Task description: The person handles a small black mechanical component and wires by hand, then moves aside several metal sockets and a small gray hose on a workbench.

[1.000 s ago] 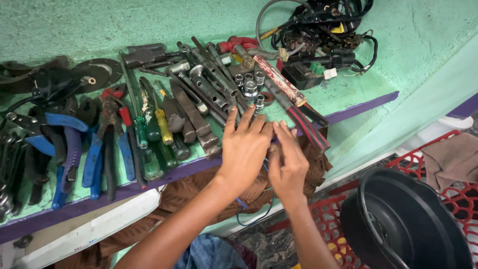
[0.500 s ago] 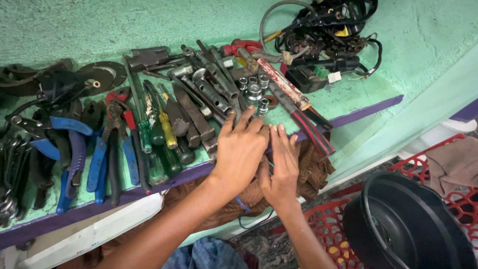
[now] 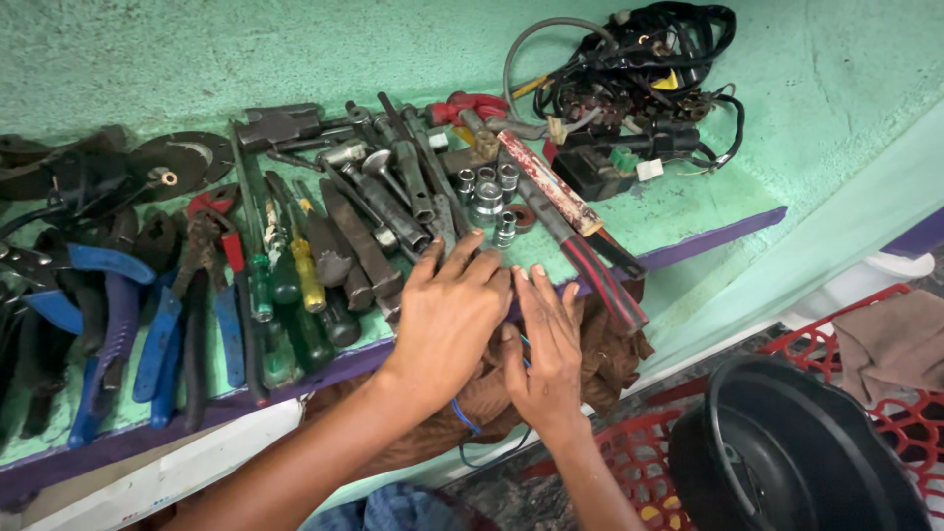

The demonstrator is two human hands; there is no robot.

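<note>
My left hand (image 3: 447, 320) lies flat with fingers spread at the front edge of a green shelf (image 3: 688, 202). Its fingertips touch dark metal tools (image 3: 383, 211) laid in a row. My right hand (image 3: 546, 349) rests flat beside it, palm down on a brown rag (image 3: 610, 344) that hangs over the shelf's purple edge. Neither hand grips anything. Small shiny sockets (image 3: 489, 192) stand just beyond the fingertips. A long tool with red and black handles (image 3: 590, 261) lies slanted to the right of my right hand. A thin blue wire (image 3: 462, 418) shows under my wrists.
Blue-handled pliers (image 3: 108, 315) and green and yellow screwdrivers (image 3: 295, 285) fill the shelf's left. A tangle of black cables (image 3: 639, 88) sits at the back right. Below right, a black round tub (image 3: 787, 452) stands on a red crate (image 3: 905, 423) holding a grey cloth (image 3: 890, 339).
Both hands stay flat on the rag and have shifted slightly toward the shelf's front edge. The tools have not moved.
</note>
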